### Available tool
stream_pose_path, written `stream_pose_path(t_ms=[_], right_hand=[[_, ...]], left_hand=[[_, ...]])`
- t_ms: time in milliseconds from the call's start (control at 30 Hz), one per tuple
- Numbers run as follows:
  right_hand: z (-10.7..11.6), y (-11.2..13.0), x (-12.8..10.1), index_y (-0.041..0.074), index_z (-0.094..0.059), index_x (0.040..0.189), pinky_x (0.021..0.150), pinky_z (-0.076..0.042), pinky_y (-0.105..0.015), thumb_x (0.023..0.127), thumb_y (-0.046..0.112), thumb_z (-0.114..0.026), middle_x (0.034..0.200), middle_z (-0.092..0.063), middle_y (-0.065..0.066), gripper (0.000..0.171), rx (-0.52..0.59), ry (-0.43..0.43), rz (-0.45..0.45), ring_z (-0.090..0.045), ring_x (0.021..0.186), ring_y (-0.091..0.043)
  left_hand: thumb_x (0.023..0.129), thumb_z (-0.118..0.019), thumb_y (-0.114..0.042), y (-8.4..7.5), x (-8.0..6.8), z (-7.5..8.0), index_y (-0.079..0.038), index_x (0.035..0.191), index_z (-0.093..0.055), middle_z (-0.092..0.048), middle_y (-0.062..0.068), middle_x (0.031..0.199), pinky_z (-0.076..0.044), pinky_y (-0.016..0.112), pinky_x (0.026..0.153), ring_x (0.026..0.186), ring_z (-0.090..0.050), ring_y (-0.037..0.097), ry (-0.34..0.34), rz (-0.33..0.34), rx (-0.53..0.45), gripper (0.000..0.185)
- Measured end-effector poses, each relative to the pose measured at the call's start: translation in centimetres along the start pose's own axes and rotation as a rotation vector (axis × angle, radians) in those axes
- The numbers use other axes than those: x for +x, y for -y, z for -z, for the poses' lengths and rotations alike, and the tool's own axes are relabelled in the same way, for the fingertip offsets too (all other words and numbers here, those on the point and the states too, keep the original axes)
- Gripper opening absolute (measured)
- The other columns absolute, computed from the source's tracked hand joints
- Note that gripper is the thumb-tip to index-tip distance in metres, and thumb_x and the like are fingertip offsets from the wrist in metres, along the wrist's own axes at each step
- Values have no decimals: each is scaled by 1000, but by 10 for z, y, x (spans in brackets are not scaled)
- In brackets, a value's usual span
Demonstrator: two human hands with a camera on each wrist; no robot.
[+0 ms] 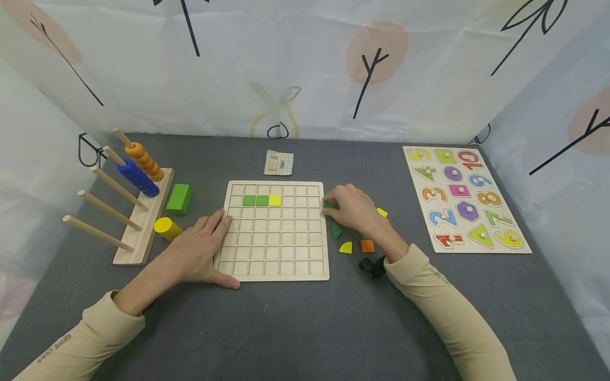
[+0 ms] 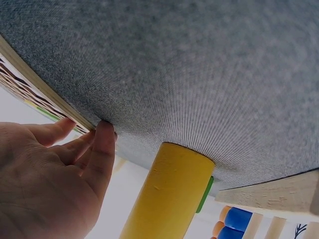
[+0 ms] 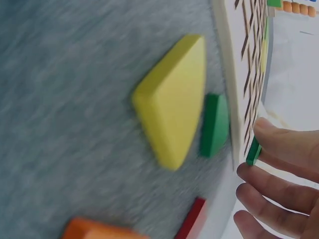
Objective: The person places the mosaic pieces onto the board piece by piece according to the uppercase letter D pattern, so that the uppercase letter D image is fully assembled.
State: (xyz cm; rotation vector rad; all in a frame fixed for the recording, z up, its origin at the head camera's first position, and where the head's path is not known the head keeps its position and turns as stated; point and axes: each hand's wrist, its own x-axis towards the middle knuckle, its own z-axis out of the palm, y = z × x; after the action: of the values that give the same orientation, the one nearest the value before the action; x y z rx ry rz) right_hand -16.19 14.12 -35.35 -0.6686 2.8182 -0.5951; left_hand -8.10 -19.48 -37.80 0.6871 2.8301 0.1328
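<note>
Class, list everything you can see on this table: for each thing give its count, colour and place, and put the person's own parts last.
grid board: 1, pale wood, table centre
tiles in the grid: 3, two green and one yellow, second row
loose pieces: several, green, yellow, orange, right of the grid board
pattern card: 1, multicoloured, behind the grid board
peg rack: 1, wooden with blue and orange rings, far left
green block: 1, beside the peg rack
yellow cylinder: 1, near the left hand
number puzzle: 1, multicoloured, far right
left hand: rests on the grid board's left edge
right hand: pinches a green piece at its right edge
</note>
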Motion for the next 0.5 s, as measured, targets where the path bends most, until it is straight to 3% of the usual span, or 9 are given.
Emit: stream_pose_path(t_ms=[100, 133, 200, 267, 367, 500], right_hand=[[0, 7, 3, 3, -75, 88, 51, -18, -23, 93, 15, -76, 57, -34, 2, 13, 7, 7, 0, -26, 52, -10], [0, 9, 4, 4, -78, 97, 50, -20, -23, 93, 15, -76, 58, -43, 0, 13, 13, 11, -3, -30, 52, -10], [-1, 14, 7, 4, -77, 115, 49, -25, -22, 93, 15, -76, 70, -63, -6, 25, 22, 17, -8, -42, 53, -11], [-2, 18, 10, 5, -75, 121, 49, -33, -21, 93, 17, -76, 88, -74, -11, 30, 16, 25, -10, -56, 59, -14], [-5, 25, 14, 6, -76, 121, 57, -49, -26, 93, 18, -76, 109, -78, -14, 30, 6, 28, -1, -72, 80, -21], [-7, 35, 19, 8, -76, 121, 71, -59, -34, 93, 20, -76, 112, -78, -12, 31, 6, 33, 5, -74, 97, -24]], left_hand=[[58, -76, -86, 1, 0, -2, 8, 155, -30, -30, 35, 160, -47, 64, 104, 140, -42, 52, -6, -3, 0, 142], [58, -76, -86, 1, 0, -2, 7, 155, -30, -30, 35, 160, -47, 64, 104, 140, -42, 52, -6, -2, -1, 142], [58, -77, -86, 1, 0, -2, 7, 155, -30, -30, 35, 160, -46, 64, 104, 140, -42, 52, -3, 2, -3, 142], [59, -77, -85, 1, 0, -1, 7, 156, -30, -29, 35, 161, -46, 64, 105, 141, -42, 52, 1, 7, -5, 142], [58, -77, -85, 0, 0, 1, 7, 155, -31, -30, 35, 160, -46, 64, 104, 140, -42, 52, 3, 10, -7, 142], [58, -76, -88, 0, 0, 1, 8, 155, -32, -31, 35, 160, -47, 63, 104, 140, -43, 52, -2, 3, -9, 143]])
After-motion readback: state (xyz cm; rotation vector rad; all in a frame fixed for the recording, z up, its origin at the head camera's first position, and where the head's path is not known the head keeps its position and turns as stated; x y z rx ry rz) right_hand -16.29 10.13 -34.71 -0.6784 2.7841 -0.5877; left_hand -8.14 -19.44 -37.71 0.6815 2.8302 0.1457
